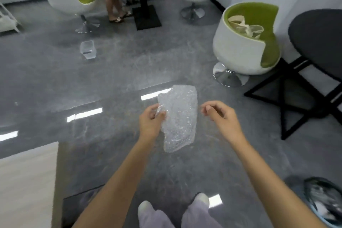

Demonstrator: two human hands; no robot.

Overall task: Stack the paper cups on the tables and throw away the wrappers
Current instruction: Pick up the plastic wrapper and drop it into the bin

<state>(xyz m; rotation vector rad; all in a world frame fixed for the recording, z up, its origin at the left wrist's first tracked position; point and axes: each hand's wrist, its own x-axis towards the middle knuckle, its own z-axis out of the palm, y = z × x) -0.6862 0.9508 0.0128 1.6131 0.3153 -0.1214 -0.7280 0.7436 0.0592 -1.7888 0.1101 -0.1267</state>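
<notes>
Two hands out front in the head view, both held over the shiny grey floor (114,79). Left hand (150,118) is pinching the wrapper (178,118) by its left edge, thumb + curled fingers on it. It's a clear bubble-wrap sheet, hanging down in the air btw the two hands, not touching the floor afaict. Right hand (220,114) is just right of the wrapper, apart from it, fingers loosely curled and holding nothing.

Up and to the right of the right hand there's a white/green egg chair (238,52) w/ some tan paper cups (244,26) lying tipped over on the seat. Can't count them, too blurry. Black table (318,37) is further right, next to that chair.

Well up-left of the left hand, a clear tub (87,49) sits on the floor by itself. Light wood worktop (26,181) corner is down-left of the left arm. Down-right of the right arm is a round bin (323,201) w/ a dark bag, blurred. Someone else's legs (112,3) are way beyond the hands.
</notes>
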